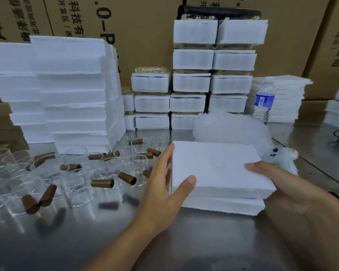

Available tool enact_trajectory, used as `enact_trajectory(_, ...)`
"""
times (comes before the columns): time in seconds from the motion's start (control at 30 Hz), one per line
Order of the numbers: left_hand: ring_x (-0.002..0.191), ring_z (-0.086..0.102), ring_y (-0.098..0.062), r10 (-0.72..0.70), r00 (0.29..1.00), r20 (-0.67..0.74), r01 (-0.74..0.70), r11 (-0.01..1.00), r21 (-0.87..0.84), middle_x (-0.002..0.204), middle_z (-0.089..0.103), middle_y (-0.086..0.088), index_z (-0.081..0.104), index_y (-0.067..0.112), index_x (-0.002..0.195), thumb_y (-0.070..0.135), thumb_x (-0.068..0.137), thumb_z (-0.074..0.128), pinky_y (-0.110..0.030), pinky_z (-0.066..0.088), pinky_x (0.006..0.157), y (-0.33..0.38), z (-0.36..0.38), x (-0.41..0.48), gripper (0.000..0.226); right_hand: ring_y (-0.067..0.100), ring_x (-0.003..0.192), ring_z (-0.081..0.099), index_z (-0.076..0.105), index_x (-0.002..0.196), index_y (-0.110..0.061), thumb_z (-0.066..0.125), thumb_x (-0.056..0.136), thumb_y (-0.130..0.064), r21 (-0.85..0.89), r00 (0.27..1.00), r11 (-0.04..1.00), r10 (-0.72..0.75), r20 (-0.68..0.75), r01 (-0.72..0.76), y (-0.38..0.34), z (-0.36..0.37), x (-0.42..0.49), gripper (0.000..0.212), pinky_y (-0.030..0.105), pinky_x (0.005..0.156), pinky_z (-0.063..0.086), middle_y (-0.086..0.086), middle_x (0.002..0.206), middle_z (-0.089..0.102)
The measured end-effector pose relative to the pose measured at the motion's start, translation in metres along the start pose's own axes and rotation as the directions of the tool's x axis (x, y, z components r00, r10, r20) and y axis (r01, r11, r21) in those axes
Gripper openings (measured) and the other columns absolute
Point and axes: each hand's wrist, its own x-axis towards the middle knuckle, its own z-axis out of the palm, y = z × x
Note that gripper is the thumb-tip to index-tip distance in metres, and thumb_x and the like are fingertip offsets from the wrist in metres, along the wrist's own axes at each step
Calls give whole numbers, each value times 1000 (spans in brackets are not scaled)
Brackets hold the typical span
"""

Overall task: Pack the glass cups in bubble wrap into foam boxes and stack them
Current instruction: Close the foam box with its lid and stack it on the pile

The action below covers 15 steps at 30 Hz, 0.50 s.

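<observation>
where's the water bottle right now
The water bottle stands upright at the back right of the head view, in front of a stack of thin foam sheets, just right of the packed foam boxes.

Two hands [164,184] [301,202], one water bottle [263,98]

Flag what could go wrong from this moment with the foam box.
1. The left hand grips the foam box close beside the loose glass cups; a sideways swing could knock them over.
2. The foam box sits askew on the foam piece beneath it, so it may not seat and could slip when the right hand lifts.
</observation>
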Motion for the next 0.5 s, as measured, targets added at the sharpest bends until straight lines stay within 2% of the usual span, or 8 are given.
enact_trajectory(0.1,130,39,4,6,1000,-7,-6,1000,21,141,40,28,27,51,138,63,71,62,-23,39,101,1,3,-1,76,21,81,72,78,79,-14,74,54,-23,65,998,998,28,-56,-24,-2,-6,2,27,29,57,57,9,95,74)
enact_trajectory(0.2,134,36,2,4,1000,-1,-4,1000,16,145,37,26,27,49,140,64,70,63,-32,37,109,0,3,-1,80,23,82,72,71,95,-10,78,47,-19,127,990,992,10,-144,9,2,-4,6,50,35,68,54,11,98,73)
enact_trajectory(0.23,135,35,0,3,1000,-1,-3,1000,15,146,36,24,27,48,142,64,70,63,-37,36,111,0,3,0,81,23,81,72,72,95,-11,78,47,-18,147,988,989,8,-152,15,3,-2,7,48,35,69,53,10,97,73)
enact_trajectory(0.33,137,34,-3,5,1000,-14,-5,1000,9,149,36,21,28,39,147,60,72,64,-42,34,112,1,-1,2,86,19,73,72,78,71,-17,72,56,-15,213,993,977,14,-114,11,5,5,8,17,32,58,56,6,87,75)
enact_trajectory(0.4,137,35,-3,2,1000,-17,-1,1000,1,149,38,19,27,35,148,56,72,65,-42,34,113,2,-4,4,86,19,71,72,78,65,-19,70,57,-14,233,996,972,25,-89,-3,7,8,9,12,31,53,55,6,85,75)
enact_trajectory(0.5,135,37,-2,-9,1000,-19,8,1000,-14,147,40,17,28,32,148,49,75,64,-40,36,112,0,-6,5,83,20,73,72,78,68,-19,72,56,-19,229,996,972,73,-44,-61,10,9,10,14,35,56,56,7,87,75)
